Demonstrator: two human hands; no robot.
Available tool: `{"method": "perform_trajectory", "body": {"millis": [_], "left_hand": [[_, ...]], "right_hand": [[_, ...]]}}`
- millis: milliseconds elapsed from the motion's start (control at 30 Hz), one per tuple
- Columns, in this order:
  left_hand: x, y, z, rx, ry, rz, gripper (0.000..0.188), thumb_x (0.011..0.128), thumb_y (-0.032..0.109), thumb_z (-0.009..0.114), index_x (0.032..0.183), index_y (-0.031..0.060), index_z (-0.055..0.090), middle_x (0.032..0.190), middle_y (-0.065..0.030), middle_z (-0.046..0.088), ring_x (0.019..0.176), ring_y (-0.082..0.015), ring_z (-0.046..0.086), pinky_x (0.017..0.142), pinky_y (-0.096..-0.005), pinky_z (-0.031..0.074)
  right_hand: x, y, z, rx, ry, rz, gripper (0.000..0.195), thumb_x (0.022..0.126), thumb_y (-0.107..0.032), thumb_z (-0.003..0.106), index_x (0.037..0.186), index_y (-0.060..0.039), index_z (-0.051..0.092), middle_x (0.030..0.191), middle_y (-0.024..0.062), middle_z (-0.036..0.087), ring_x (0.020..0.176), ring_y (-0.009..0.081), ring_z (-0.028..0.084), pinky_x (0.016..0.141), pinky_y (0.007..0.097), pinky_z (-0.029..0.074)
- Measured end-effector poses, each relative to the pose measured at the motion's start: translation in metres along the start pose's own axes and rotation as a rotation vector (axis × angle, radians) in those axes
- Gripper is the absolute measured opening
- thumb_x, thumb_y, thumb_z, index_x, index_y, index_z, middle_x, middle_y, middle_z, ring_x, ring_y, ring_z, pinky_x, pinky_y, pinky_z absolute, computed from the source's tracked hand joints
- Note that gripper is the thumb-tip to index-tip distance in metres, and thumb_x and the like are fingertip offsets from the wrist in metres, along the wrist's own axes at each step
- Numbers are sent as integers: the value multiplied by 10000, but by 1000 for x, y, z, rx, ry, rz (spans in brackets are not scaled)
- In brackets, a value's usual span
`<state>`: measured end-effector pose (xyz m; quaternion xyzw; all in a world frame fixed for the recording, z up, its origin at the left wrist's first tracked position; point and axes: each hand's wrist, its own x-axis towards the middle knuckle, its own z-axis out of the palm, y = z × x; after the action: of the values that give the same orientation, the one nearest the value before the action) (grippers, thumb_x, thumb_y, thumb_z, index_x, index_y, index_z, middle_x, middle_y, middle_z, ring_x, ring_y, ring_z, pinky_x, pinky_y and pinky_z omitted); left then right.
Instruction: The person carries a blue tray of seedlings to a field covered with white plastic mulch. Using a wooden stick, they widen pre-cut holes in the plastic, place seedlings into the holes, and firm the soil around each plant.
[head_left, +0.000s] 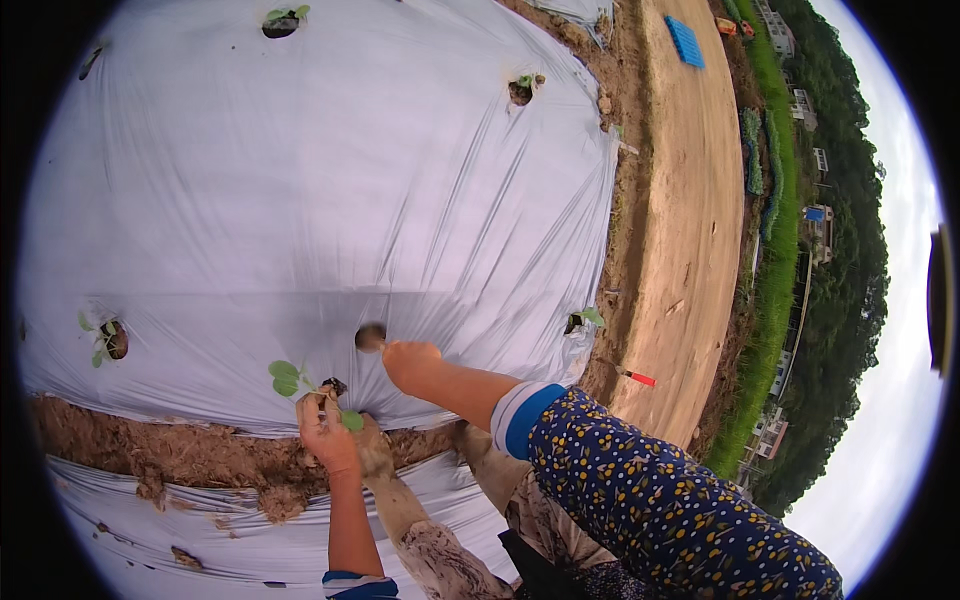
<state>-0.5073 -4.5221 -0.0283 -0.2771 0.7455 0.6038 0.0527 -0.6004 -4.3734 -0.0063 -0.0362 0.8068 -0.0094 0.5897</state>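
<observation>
A broad-leaved green seedling with a dark root plug is pinched in the fingers of my left hand, just above the near edge of the pale plastic mulch film. My right hand is at the rim of a round hole in the film, fingers curled. Something blurred shows inside the hole by its fingertips; whether the hand grips a tool there cannot be told. Other seedlings grow from holes at the left, the right and the upper right.
A soil furrow runs along the near edge of the film, with my boots in it. A second film-covered bed lies behind. To the right, a red-handled tool lies by a dirt path, and a blue tray sits farther off.
</observation>
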Motion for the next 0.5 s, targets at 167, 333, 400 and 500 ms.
{"method": "perform_trajectory", "body": {"millis": [167, 333, 400, 500], "left_hand": [[9, -17, 18, -75, -36, -72, 108, 800, -18, 524, 896, -18, 573, 858, -52, 515, 748, -114, 513, 644, -214, 426], [9, -35, 30, -186, -23, -151, 107, 833, 4, 516, 918, -18, 576, 888, -37, 548, 791, -92, 525, 732, -203, 429], [11, -36, 39, -186, -37, -178, 120, 839, 5, 513, 938, -27, 574, 896, -46, 567, 815, -95, 540, 777, -207, 437], [11, -29, 46, -164, -38, -191, 130, 839, 8, 516, 948, -33, 572, 896, -49, 570, 821, -95, 544, 778, -209, 437]], "right_hand": [[27, 49, 14, -17, 68, -138, 216, 813, -116, 475, 979, 15, 517, 913, 137, 618, 821, 283, 619, 634, 387, 502], [45, 75, 6, -54, -47, -217, 222, 811, -130, 485, 1014, -60, 543, 917, 101, 614, 822, 269, 606, 663, 377, 484], [47, 85, 6, -30, -31, -230, 231, 811, -134, 487, 1024, -60, 539, 906, 115, 613, 818, 281, 603, 670, 385, 480], [41, 86, 10, 24, 9, -242, 220, 804, -117, 480, 1003, -52, 546, 893, 132, 613, 817, 294, 602, 676, 399, 478]]}}
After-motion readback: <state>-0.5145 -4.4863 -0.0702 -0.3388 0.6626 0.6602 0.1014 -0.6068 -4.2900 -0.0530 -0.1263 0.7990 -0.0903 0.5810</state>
